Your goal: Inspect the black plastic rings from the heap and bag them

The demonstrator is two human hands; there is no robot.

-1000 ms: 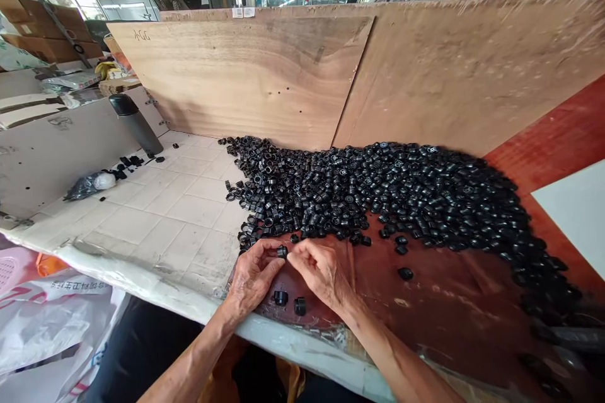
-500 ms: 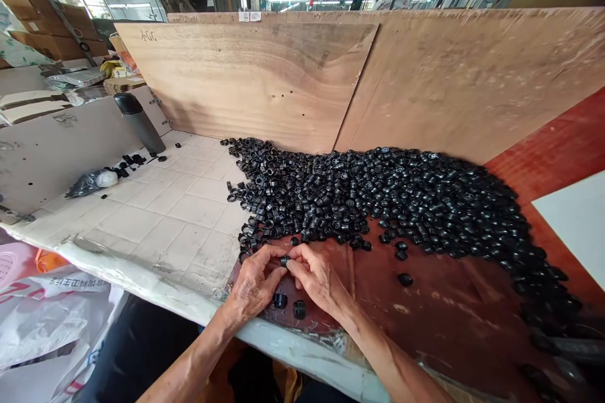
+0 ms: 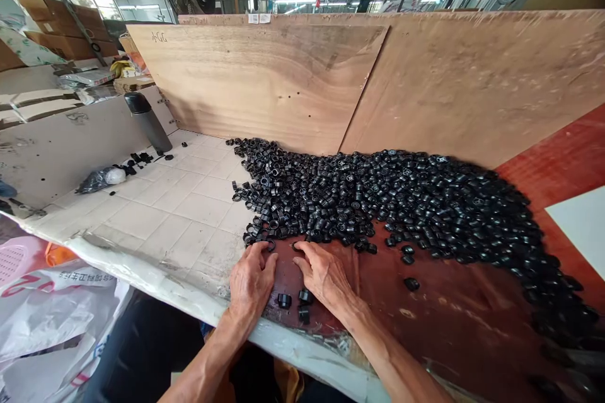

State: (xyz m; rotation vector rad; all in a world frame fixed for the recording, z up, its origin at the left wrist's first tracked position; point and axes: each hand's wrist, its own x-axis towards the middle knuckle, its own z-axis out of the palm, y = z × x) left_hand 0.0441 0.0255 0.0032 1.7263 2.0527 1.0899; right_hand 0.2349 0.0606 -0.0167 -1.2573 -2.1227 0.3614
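Observation:
My left hand reaches to the near left edge of a heap of small black plastic rings and caps. Its fingers curve beside a black ring, thumb apart from the index finger. Opposite it, my right hand has index finger and thumb spread, the index fingertip at a small black piece largely hidden by it. Between my wrists, near the table edge, lie three black pieces: a left one, an upper right one and a lower one.
A grey bottle leans by the left side wall, near a dark plastic bag and loose black bits. Wooden boards rise behind the heap. White bags hang at lower left. One black piece lies on the red-brown surface.
The black piece held between both hands has been let go; a third piece now lies near the table edge. My hands have moved apart, fingertips at the heap's edge. The view has shifted slightly.

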